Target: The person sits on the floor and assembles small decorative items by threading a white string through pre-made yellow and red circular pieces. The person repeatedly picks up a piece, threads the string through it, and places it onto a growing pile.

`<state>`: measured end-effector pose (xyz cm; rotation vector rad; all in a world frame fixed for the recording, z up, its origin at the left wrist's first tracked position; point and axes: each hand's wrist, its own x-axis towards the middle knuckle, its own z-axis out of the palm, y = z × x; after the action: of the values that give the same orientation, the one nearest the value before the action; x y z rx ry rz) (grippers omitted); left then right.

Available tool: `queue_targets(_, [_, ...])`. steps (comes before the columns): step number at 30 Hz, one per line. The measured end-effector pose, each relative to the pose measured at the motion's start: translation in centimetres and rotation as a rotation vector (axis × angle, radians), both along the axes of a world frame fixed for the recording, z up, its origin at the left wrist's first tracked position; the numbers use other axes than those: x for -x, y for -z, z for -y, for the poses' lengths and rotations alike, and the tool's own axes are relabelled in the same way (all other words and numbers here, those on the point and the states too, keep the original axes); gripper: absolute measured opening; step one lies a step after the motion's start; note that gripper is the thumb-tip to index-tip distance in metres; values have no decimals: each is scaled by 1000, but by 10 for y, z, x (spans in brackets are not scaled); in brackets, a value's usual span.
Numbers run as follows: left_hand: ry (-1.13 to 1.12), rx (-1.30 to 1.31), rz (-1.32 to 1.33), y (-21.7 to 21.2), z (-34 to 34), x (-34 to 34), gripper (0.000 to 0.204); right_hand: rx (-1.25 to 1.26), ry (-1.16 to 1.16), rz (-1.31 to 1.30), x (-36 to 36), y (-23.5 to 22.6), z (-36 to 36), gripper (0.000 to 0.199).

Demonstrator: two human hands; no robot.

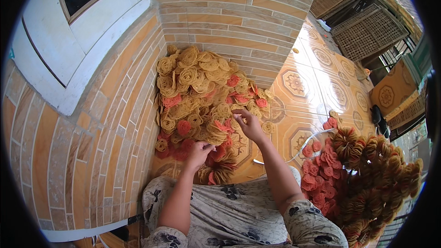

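Observation:
My left hand [200, 152] is closed at the near edge of a heap of tan, net-like rosettes [188, 76], thumb and fingers pinched together. Whatever sits in that pinch is too small to make out. Just below it, a row of thin tan rosettes [221, 171] packed face to face lies by my lap. My right hand [248, 123] is over the near right part of the heap, its fingers bent toward the thumb in a pinch; what they hold is hidden. Coral-red rosettes [183, 127] are mixed among the tan ones.
Tiled walls [229, 14] close in the heap at the left and back. To my right lie a coral rosette pile [324, 170], thick tan-and-red garlands [381, 170] and a curved white strip [310, 140]. Woven panels [367, 32] stand farther off on the patterned tile floor [294, 82].

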<state>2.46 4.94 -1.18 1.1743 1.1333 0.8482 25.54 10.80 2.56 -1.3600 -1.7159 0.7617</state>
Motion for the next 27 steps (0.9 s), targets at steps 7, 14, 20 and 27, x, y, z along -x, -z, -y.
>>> queue_targets(7, [69, -42, -243, 9, 1, 17, 18, -237, 168, 638, 11, 43, 4, 18])
queue_targets(14, [89, -85, -279, 14, -4, 4, 25, 141, 199, 65, -3, 9, 0, 26])
queue_targets(20, [84, -32, -234, -1, -4, -1, 21, -94, 73, -23, 4, -12, 11, 19])
queue_targets(27, [112, -24, -309, -1, -4, -2, 21, -123, 109, 96, 6, -24, 15, 14])
